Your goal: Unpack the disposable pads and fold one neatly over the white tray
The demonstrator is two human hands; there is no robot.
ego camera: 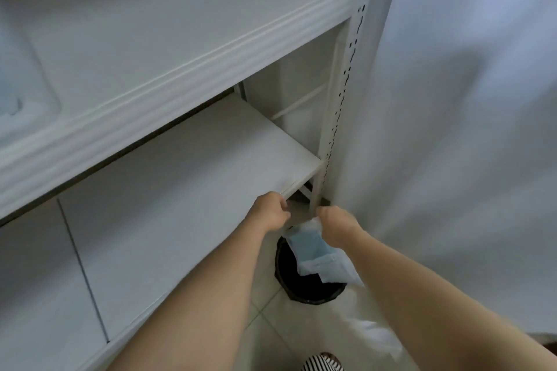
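My right hand [337,226] grips the top of a crumpled clear and blue plastic wrapper [313,251], which hangs over a black bin [313,292] on the floor. Just left of it, my left hand [271,212] hovers by the corner of the lower shelf with its fingers curled and nothing visible in them. A white sheet, possibly a pad [373,331], trails below my right forearm; what holds it is hidden. The white tray [21,90] lies at the far left of the upper shelf, partly cut off by the frame.
A white metal rack has an upper shelf [180,39] and a lower shelf [196,175], with its perforated post [340,99] right behind my hands. A white curtain [467,114] hangs on the right. A striped slipper [322,364] shows on the tiled floor.
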